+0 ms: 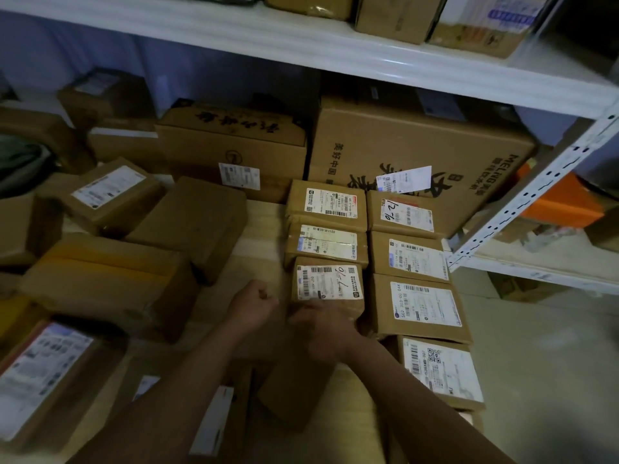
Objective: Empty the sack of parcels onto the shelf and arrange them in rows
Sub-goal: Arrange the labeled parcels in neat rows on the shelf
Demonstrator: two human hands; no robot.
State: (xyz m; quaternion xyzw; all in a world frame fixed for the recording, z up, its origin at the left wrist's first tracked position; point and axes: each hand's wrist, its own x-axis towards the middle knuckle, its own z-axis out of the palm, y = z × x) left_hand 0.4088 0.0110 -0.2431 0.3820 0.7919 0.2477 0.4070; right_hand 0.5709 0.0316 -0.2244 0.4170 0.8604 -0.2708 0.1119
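While seating the third parcel [330,285] in the left row, right hand [323,324] gripping its near edge, left hand [256,301] fisted, holding nothing. Squaring flush against the neighbouring parcel [422,308], label facing up.

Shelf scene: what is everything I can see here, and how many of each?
Rowed parcels: seven, brown with white labels, two columns at right of the shelf.
Loose parcels: several, brown, scattered at left and front.
Big cartons: two, brown, at the back.
Upper shelf: one, white, carrying more boxes.
Orange box: one, far right.
Left hand: fist, holding nothing, beside the nearest rowed parcel.
Right hand: gripping that parcel's near edge.
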